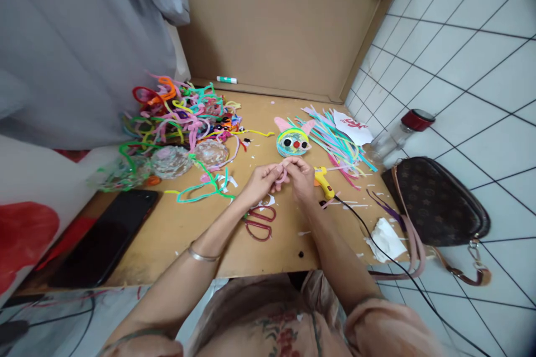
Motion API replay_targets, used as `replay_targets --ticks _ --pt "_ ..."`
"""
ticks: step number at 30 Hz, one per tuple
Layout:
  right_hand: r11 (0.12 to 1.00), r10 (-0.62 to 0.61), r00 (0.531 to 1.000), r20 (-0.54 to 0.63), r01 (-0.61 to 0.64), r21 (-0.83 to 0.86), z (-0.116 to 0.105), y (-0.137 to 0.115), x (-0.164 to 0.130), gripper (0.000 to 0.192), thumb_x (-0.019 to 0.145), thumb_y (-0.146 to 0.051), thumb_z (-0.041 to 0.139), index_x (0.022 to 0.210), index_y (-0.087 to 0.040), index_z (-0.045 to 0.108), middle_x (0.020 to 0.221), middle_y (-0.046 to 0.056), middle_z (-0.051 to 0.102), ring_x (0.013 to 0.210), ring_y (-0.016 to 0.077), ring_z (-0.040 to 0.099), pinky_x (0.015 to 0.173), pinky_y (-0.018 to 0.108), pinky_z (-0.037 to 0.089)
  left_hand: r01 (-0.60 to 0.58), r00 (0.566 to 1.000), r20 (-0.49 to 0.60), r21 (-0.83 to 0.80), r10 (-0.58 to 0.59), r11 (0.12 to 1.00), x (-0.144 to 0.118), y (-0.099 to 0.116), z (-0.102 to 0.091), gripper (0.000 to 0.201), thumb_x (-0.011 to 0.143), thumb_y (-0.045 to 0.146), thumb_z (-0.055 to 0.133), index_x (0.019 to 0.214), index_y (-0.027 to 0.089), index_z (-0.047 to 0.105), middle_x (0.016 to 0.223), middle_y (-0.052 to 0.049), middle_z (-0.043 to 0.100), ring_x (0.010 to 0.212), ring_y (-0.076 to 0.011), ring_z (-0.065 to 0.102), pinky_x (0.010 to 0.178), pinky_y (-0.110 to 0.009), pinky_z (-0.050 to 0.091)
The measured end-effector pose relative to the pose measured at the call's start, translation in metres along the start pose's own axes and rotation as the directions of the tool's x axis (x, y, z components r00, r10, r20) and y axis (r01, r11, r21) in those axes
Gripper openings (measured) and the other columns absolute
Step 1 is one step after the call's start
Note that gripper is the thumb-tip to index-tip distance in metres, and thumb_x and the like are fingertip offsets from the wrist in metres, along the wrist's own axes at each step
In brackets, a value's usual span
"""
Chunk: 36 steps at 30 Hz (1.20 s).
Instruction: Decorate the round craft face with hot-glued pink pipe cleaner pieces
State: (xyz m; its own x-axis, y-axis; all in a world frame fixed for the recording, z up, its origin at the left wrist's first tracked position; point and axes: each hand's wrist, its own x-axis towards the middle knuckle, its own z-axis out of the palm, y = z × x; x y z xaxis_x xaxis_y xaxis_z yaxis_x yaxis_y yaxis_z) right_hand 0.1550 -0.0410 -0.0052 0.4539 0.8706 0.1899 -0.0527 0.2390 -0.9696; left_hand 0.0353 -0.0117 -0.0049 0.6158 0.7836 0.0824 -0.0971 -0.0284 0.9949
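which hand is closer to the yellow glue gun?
Right. The right hand sits just left of the yellow glue gun, nearly touching it. The left hand is further left, beyond the right hand.

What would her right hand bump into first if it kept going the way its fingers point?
Probably the left hand: the right hand points toward it, and both pinch the same pink pipe cleaner. Depth is hard to judge.
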Motion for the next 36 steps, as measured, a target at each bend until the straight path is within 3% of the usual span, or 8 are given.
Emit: replay_targets --ticks 5,8,10,12,14,21,27,36 --pt "0.873 -0.206 0.979 -0.002 0.183 -0.452 -0.018 -0.009 -0.001 0.028 0.084 -0.043 0.052 0.085 -0.018 0.064 0.087 0.006 0.064 0.081 0.0184 0.061 0.078 0.033 0.050 0.018 0.993 -0.116 -0.055 -0.024 0.998 0.004 -0.002 -0.004 0.055 0.076 0.067 0.060 0.077 0.013 0.065 0.061 -0.003 0.063 0.046 -0.0071 0.046 0.043 -0.020 0.032" --pt "0.461 -0.311 0.946 -0.091 0.067 -0.885 -0.045 -0.013 -0.007 0.037 0.084 -0.042 0.054 0.103 -0.012 0.063 0.105 0.017 0.065 0.101 0.0289 0.059 0.092 0.045 0.044 0.004 0.976 -0.214 -0.114 -0.029 0.993 0.006 -0.001 -0.006 0.052 0.077 0.065 0.061 0.076 0.013 0.064 0.066 -0.005 0.066 0.046 -0.0062 0.046 0.044 -0.019 0.033" --pt "0.182 -0.264 0.951 -0.163 -0.116 -0.976 -0.062 -0.012 -0.011 0.046 0.082 -0.045 0.059 0.108 -0.007 0.061 0.109 0.024 0.063 0.106 0.0358 0.057 0.090 0.049 0.043 0.001 0.966 -0.255 -0.151 -0.040 0.989 0.007 0.000 -0.007 0.048 0.077 0.062 0.063 0.076 0.013 0.063 0.068 -0.005 0.067 0.046 -0.0058 0.046 0.044 -0.019 0.034" --pt "0.017 -0.194 0.963 -0.189 -0.189 -0.982 -0.074 -0.009 -0.014 0.055 0.082 -0.050 0.060 0.111 -0.004 0.060 0.110 0.027 0.062 0.106 0.0382 0.058 0.087 0.048 0.044 -0.003 0.961 -0.273 -0.178 -0.046 0.984 0.008 -0.001 -0.007 0.046 0.077 0.059 0.064 0.077 0.013 0.063 0.070 -0.005 0.068 0.047 -0.0058 0.047 0.044 -0.019 0.035" --pt "-0.043 -0.123 0.975 -0.186 -0.193 -0.980 -0.079 -0.007 -0.015 0.055 0.083 -0.051 0.059 0.110 -0.003 0.061 0.110 0.027 0.063 0.106 0.0377 0.059 0.085 0.046 0.046 -0.013 0.962 -0.272 -0.189 -0.039 0.982 0.009 -0.002 -0.006 0.044 0.077 0.057 0.064 0.078 0.013 0.063 0.072 -0.005 0.068 0.048 -0.0058 0.048 0.045 -0.018 0.035" --pt "0.039 -0.086 0.970 -0.228 -0.225 -0.974 -0.080 -0.003 -0.011 0.042 0.078 -0.041 0.060 0.104 -0.009 0.065 0.105 0.020 0.067 0.101 0.0315 0.064 0.081 0.038 0.047 -0.020 0.959 -0.281 -0.227 -0.046 0.974 0.013 -0.008 -0.007 0.042 0.078 0.054 0.066 0.073 0.013 0.061 0.071 -0.004 0.067 0.048 -0.0049 0.049 0.047 -0.018 0.037" --pt "0.256 -0.297 0.885 -0.359 -0.288 -0.923 -0.076 -0.007 -0.018 0.047 0.077 -0.043 0.057 0.112 -0.011 0.061 0.092 0.016 0.070 0.085 0.0316 0.067 0.073 0.038 0.047 -0.021 0.958 -0.279 -0.300 -0.067 0.954 0.014 -0.008 -0.008 0.035 0.079 0.046 0.067 0.076 0.012 0.061 0.072 -0.004 0.067 0.050 -0.0051 0.051 0.049 -0.017 0.038" --pt "0.283 -0.558 0.820 -0.127 0.044 -0.958 -0.032 -0.016 0.004 0.047 0.081 -0.047 0.055 0.112 -0.012 0.058 0.097 0.016 0.068 0.093 0.0308 0.064 0.079 0.039 0.049 -0.011 0.970 -0.231 -0.349 -0.074 0.937 0.015 -0.008 -0.009 0.038 0.078 0.048 0.068 0.077 0.011 0.062 0.072 -0.005 0.068 0.049 -0.0047 0.049 0.049 -0.018 0.038"
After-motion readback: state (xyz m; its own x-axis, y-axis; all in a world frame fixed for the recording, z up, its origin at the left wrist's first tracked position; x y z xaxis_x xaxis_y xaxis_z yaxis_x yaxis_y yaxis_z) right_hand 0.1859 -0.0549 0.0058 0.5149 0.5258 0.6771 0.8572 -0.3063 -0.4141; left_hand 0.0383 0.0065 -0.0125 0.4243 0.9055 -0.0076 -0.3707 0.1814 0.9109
